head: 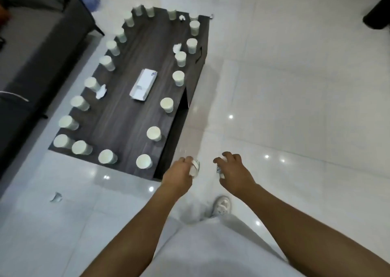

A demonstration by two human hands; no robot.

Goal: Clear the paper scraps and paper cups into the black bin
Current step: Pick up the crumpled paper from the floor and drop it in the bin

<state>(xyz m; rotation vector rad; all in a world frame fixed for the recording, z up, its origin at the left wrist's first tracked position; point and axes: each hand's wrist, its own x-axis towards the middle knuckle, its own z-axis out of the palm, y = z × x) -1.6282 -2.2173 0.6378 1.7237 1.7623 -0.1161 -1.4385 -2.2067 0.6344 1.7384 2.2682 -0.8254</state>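
Our left hand [179,171] and right hand [229,167] each pinch a scrap in curled fingers. Cups [144,161] at ten o'clock are light, squashy; we hold their sides.

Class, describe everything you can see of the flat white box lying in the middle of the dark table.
The flat white box looks like thin cardboard, long and rectangular, lying flat and slanted across the dark wood-grain table. A small blue mark shows near its far end, and its near end seems folded open, though blur hides detail. It lies apart from the ring of paper cups; neither hand touches it.
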